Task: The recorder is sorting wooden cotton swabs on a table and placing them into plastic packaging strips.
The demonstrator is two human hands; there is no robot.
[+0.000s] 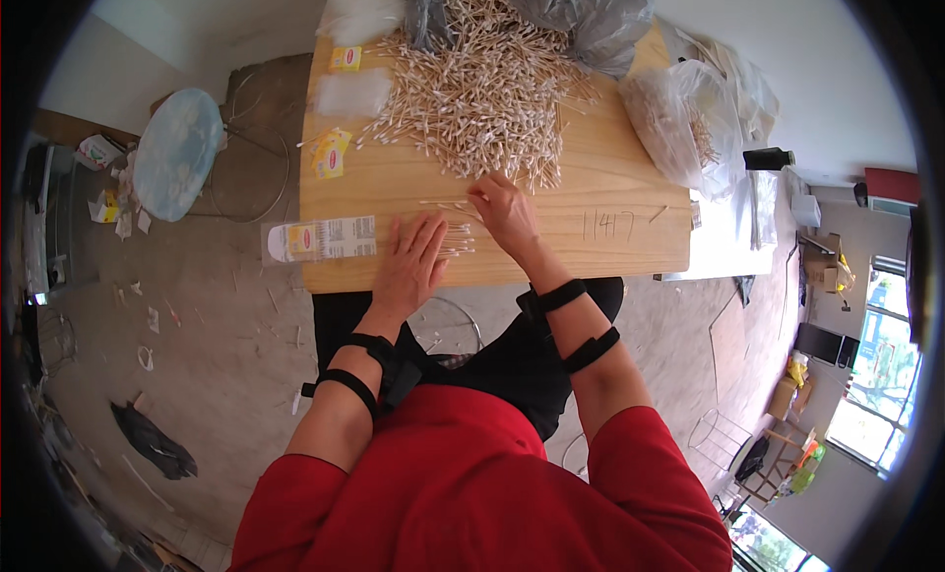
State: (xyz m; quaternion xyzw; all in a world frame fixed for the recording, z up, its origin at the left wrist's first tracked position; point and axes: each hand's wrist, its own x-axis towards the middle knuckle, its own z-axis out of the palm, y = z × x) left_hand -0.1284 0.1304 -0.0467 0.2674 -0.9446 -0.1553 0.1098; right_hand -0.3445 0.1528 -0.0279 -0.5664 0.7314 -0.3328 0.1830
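My left hand (409, 257) lies palm down near the table's front edge, fingers stretched out over a small row of cotton swabs (459, 239). The swab ends stick out to the right of its fingers; the rest is hidden beneath. To the right and a little farther back, my right hand (507, 216) is closed in a pinch, with a few thin swabs showing at its fingertips. Left of my left hand is a clear plastic packet (340, 237) with a yellow label, reaching past the table's left edge. A large heap of loose cotton swabs (492, 99) spreads beyond both hands.
On the wooden table (581, 257), yellow cards (332, 157) and clear plastic sleeves (354, 93) lie at the left. Grey plastic bags (600, 26) sit behind the heap. A clear bag of swabs (684, 129) stands at the right edge. A round stool (177, 154) is left.
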